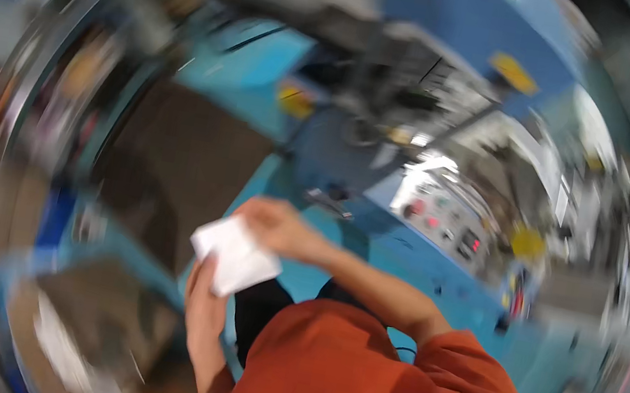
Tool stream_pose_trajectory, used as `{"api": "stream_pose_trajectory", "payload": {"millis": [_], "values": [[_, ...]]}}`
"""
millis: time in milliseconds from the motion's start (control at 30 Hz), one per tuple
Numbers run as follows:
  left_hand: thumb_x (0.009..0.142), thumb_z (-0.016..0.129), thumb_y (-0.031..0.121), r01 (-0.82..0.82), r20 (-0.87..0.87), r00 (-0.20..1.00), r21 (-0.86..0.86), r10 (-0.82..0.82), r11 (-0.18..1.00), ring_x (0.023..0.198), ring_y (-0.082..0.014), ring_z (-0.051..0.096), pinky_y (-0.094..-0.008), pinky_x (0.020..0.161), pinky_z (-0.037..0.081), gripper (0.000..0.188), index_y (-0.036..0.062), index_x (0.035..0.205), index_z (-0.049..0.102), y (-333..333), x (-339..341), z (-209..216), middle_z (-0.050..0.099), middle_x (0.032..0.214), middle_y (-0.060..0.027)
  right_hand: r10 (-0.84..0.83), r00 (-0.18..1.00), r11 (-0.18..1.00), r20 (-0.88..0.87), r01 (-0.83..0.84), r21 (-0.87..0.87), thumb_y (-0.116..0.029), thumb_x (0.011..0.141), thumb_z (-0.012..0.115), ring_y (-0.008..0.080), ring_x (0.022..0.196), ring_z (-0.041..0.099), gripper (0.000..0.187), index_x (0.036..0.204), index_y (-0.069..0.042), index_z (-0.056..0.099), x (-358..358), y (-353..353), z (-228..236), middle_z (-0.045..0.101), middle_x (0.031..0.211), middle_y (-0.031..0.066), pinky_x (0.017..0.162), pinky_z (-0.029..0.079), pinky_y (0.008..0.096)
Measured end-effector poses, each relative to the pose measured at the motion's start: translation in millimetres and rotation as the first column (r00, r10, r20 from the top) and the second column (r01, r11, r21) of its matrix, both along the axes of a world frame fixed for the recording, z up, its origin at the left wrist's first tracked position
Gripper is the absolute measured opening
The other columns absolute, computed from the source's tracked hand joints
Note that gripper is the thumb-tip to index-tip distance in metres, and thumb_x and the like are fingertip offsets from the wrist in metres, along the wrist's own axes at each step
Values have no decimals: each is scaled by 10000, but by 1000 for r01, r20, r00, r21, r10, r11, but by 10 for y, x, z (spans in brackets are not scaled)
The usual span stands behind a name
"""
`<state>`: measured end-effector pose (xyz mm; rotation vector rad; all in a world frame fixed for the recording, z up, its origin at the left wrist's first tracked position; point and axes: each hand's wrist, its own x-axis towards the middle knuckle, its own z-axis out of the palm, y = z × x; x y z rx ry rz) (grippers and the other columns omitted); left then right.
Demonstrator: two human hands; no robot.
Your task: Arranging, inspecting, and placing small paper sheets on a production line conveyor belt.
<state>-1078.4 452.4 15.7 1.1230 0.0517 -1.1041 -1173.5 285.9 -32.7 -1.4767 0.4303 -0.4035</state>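
Observation:
A flat white square piece (239, 260), like folded paper or thin cloth, is held up in front of my body. My left hand (205, 305) is closed on its lower left edge, thumb lying on top. At its upper right side my right hand (276, 228) has the fingers bent together at the edge. What the right fingertips grip is partly hidden and blurred. The exact material of the white piece cannot be told.
A blue machine (478, 20) stands ahead on the right, its control panel (440, 222) carrying red lights and knobs. Left of my hands is a dark brown flat surface (179, 161). An open cardboard box (28, 315) with white stuff (61, 341) sits at the lower left.

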Motion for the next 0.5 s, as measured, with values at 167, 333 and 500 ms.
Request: {"api": "stream_pose_trajectory", "payload": {"millis": [167, 333, 500], "values": [[982, 571, 166, 523, 47, 846, 123, -532, 843, 1132, -220, 575, -354, 955, 471, 445, -47, 1350, 439, -315, 624, -189, 572, 1263, -129, -260, 953, 958, -154, 275, 81, -218, 978, 522, 153, 822, 608, 230, 1047, -19, 615, -63, 124, 39, 652, 894, 76, 738, 501, 316], [978, 572, 120, 732, 154, 631, 208, -760, 649, 1036, -190, 611, -326, 913, 472, 324, -55, 1246, 522, -725, 455, -499, 628, 1154, -121, -708, 612, 669, -353, 741, -59, -193, 932, 586, 234, 815, 646, 212, 1023, -8, 635, -1152, 286, -104, 675, 902, 130, 723, 507, 335], [975, 577, 143, 738, 175, 572, 316, -801, 596, 1022, -179, 604, -316, 888, 470, 337, -39, 1252, 519, -820, -86, -959, 627, 1146, -116, -919, 87, 272, -384, 845, -461, -199, 893, 655, 264, 829, 641, 272, 1073, 3, 616, -2830, 446, -249, 639, 1011, 162, 736, 525, 355]]}}
